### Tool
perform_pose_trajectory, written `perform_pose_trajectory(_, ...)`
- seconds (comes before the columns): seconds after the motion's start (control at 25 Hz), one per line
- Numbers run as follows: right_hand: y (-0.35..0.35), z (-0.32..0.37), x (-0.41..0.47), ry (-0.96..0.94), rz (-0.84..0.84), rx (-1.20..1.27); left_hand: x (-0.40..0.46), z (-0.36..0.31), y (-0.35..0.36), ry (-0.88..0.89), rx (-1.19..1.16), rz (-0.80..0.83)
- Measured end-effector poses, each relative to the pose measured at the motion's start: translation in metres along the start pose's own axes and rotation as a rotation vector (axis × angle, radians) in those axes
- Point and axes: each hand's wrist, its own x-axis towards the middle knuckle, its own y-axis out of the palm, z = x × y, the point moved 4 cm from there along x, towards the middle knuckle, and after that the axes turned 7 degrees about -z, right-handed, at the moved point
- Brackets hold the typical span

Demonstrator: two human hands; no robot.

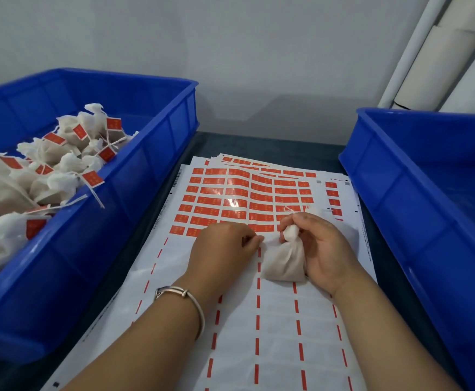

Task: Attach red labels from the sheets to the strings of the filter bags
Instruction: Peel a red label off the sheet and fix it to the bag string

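Note:
A sheet of red labels [239,198] lies on the dark table between two crates, its near half peeled bare. My right hand [324,249] grips a white filter bag [285,263] at its tied neck, and the bag rests on the sheet. The bag's string [288,209] curls up just beyond my fingers. My left hand [222,246] rests on the sheet at the lowest row of labels, fingertips pinched together at a label's edge; what they hold is hidden.
The blue crate [134,176] on the left holds several filter bags with red labels [61,170] on their strings. Another blue crate [417,198] stands on the right. More label sheets [259,162] lie under the top one. White rolls [439,52] lean at the back right.

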Motion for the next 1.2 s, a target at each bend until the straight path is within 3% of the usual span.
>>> perform_pose_trajectory(0.4, 0.003, 0.0, -0.004, 0.045, -0.044, 0.0, 0.003, -0.001, 0.004, 0.01, -0.001, -0.094)
perform_pose_trajectory(0.56, 0.004, 0.003, -0.009, 0.021, -0.111, -0.049, 0.009, 0.013, -0.002, -0.217, -0.171, -0.173)
perform_pose_trajectory(0.72, 0.006, 0.012, -0.027, -0.16, -0.203, -0.295, 0.007, 0.022, -0.013, -0.441, -0.377, -0.214)
perform_pose_trajectory(0.84, 0.017, 0.02, -0.04, -0.278, -0.169, -0.45, 0.002, 0.019, -0.022, -0.59, -0.632, -0.231)
perform_pose_trajectory(1.04, 0.039, 0.017, -0.046, -0.36, 0.046, -0.497, -0.004, -0.001, -0.025, -0.566, -0.939, -0.08)
perform_pose_trajectory(1.2, 0.033, 0.016, -0.041, -0.381, -0.061, -0.466, -0.008, -0.012, -0.02, -0.483, -0.971, 0.125)
